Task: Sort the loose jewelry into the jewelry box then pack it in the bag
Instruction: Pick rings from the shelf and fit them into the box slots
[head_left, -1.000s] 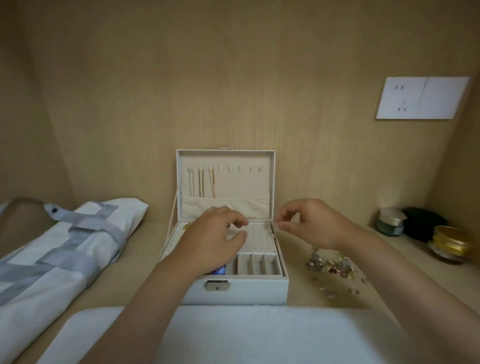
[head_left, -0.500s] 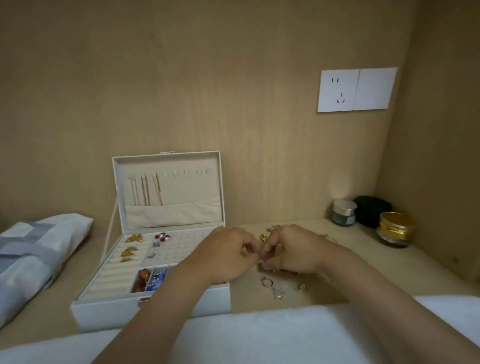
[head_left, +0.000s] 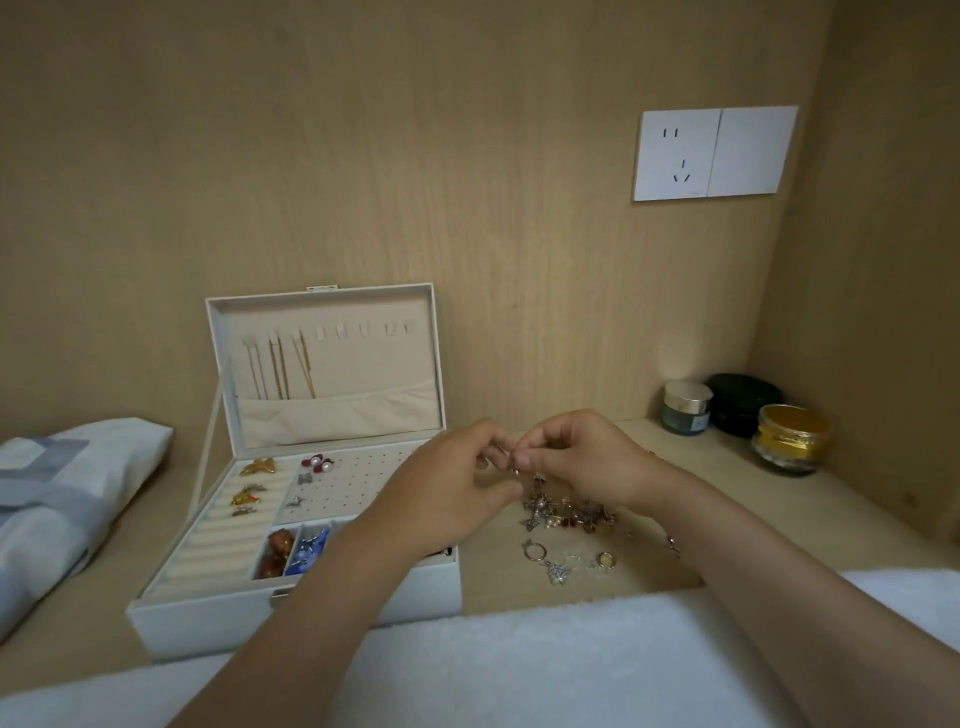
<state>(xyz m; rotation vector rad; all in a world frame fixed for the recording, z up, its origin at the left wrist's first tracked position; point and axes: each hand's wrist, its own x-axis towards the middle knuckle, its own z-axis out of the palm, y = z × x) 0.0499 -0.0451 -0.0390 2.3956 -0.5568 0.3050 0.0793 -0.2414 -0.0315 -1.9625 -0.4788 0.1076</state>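
Left grip, right grip raised, jewelry half-hidden

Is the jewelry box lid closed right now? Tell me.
No, the jewelry box lid stands upright and open, with necklaces hanging inside it.

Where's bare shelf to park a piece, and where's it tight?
Bare wood: the strip between the bag and the jewelry box; the patch between the gold jar and the towel. Tight: right of the box, where the loose jewelry lies under the left hand and right hand, both pinching a piece.
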